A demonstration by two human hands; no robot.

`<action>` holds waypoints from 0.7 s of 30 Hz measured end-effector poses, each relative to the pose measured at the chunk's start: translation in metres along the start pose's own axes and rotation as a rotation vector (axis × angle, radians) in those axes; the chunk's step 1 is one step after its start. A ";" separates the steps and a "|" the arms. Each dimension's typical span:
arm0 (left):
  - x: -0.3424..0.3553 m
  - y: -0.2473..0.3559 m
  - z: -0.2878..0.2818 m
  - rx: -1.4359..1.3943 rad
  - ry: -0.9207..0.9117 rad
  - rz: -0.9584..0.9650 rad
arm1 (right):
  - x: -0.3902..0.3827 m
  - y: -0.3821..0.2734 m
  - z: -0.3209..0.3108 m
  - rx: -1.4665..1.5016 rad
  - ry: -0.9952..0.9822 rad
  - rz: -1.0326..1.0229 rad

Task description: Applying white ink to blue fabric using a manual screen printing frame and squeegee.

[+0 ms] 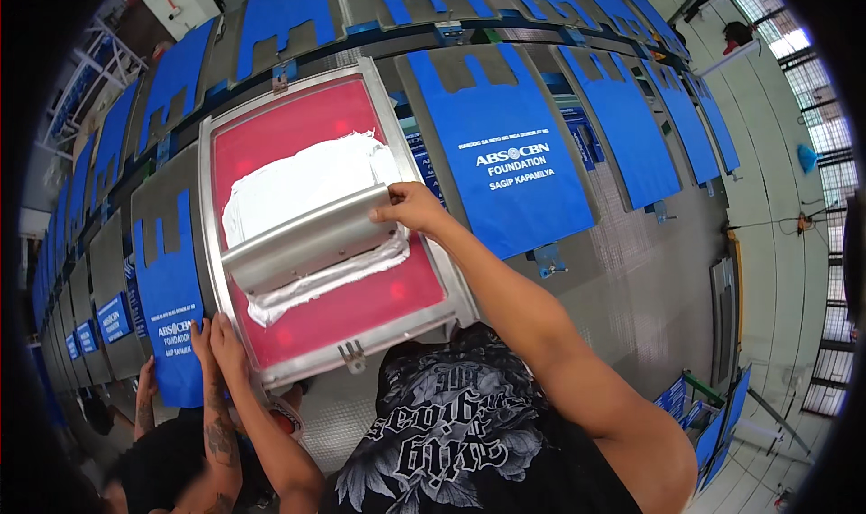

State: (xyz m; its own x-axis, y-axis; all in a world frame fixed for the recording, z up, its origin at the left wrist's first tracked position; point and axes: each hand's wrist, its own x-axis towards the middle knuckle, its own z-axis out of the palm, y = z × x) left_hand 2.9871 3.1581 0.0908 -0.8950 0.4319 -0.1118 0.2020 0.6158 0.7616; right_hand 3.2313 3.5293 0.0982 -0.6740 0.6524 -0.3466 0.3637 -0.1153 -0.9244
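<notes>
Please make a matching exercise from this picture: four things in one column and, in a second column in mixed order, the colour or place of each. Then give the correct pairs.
Things:
1. squeegee
2. screen mesh
3. ink
4. right hand

Colour or place:
A. white, spread across the middle of the screen
B. gripping the right end of the squeegee
C. red, inside the metal frame
D. silver-grey bar lying across the ink

Pairs: 1-D, 2-C, 3-A, 4-B
</notes>
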 end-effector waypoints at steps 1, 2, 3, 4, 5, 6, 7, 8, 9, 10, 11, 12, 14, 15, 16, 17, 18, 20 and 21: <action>-0.015 0.010 -0.001 0.004 0.011 0.012 | -0.009 -0.007 -0.014 0.011 -0.010 -0.011; -0.025 0.019 0.001 0.010 0.008 0.026 | -0.017 -0.013 -0.031 0.020 -0.012 -0.022; -0.031 0.033 0.005 0.017 0.008 0.041 | -0.028 -0.019 -0.050 0.050 -0.007 -0.032; -0.043 0.065 0.024 -0.090 -0.047 0.059 | -0.039 -0.022 -0.078 0.077 0.007 -0.042; -0.050 0.072 0.043 -0.138 -0.046 0.035 | -0.048 -0.023 -0.103 0.062 0.034 -0.062; -0.057 0.077 0.070 -0.192 -0.051 0.009 | -0.059 -0.022 -0.135 0.041 0.066 -0.080; -0.065 0.094 0.099 -0.205 -0.067 0.042 | -0.072 -0.020 -0.170 0.021 0.093 -0.075; -0.074 0.115 0.130 -0.217 -0.079 0.072 | -0.087 -0.017 -0.205 0.001 0.116 -0.070; -0.083 0.135 0.164 -0.212 -0.069 0.122 | -0.103 -0.018 -0.238 0.003 0.149 -0.066; -0.093 0.157 0.198 -0.209 -0.060 0.170 | -0.121 -0.015 -0.272 0.002 0.182 -0.059; -0.103 0.178 0.228 -0.212 -0.116 0.156 | -0.137 -0.008 -0.306 -0.015 0.234 -0.059; -0.116 0.201 0.257 -0.216 -0.167 0.140 | -0.151 0.000 -0.341 -0.035 0.280 -0.060; -0.152 0.255 0.308 -0.357 -0.277 0.140 | -0.178 0.019 -0.409 -0.075 0.352 -0.032; -0.170 0.269 0.331 -0.388 -0.298 0.135 | -0.190 0.026 -0.438 -0.033 0.386 -0.042; -0.179 0.275 0.351 -0.414 -0.321 0.134 | -0.200 0.033 -0.457 -0.020 0.396 -0.063; -0.185 0.275 0.374 -0.380 -0.268 0.157 | -0.206 0.037 -0.478 0.001 0.381 -0.037; -0.204 0.294 0.396 -0.391 -0.264 0.145 | -0.215 0.043 -0.511 0.005 0.371 -0.004; -0.237 0.337 0.430 -0.442 -0.384 0.100 | -0.225 0.060 -0.570 -0.006 0.361 0.014; -0.242 0.346 0.440 -0.422 -0.407 0.099 | -0.225 0.066 -0.583 0.007 0.357 0.033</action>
State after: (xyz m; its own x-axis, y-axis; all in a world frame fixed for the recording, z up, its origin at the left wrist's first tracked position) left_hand 3.4481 3.5567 0.1005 -0.6385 0.7434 -0.1993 0.0271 0.2804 0.9595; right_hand 3.7820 3.8122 0.2078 -0.3947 0.8686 -0.2995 0.3760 -0.1448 -0.9153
